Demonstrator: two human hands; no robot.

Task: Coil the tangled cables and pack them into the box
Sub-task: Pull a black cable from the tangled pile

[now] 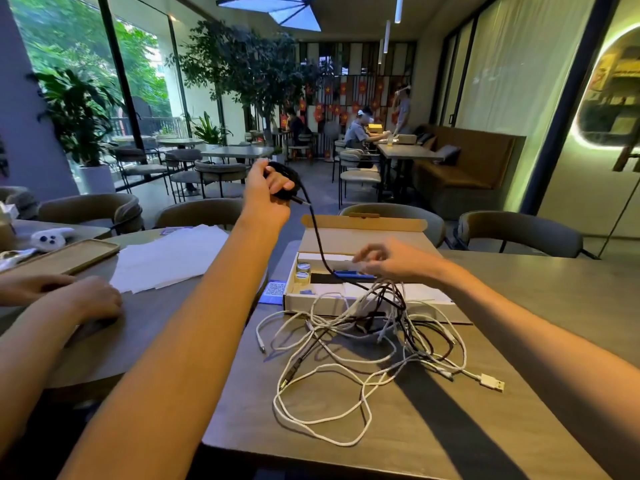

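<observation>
1. Above the far side of the desk (519, 292), the left hand (268, 192) is raised and clamped around a coil of black cable (293, 175). A plug end sticks out below the fingers.
2. From the coil, the free run of cable drops into the open box (360, 237). It then passes over the near wall into the tangle of cables (346, 344).
3. The right hand (391, 261) hovers over the box, fingers loosely curled and blurred. Several strands rise toward it; can't tell whether it grips any.
4. The tangle is mostly white with some black. It lies on the desk just in front of the box, touching the near wall. A white USB plug (491, 382) trails off to the right.
5. The box lid flap stands open at the back. Inside are two small jars (302, 271) at the left end and a flat blue item (351, 274) mid-box.
6. Left of the box are a QR card (275, 289), sheets of white paper (166, 258) and a tray (65, 256).
7. Another person's hands (86, 301) rest on the neighbouring desk.
</observation>
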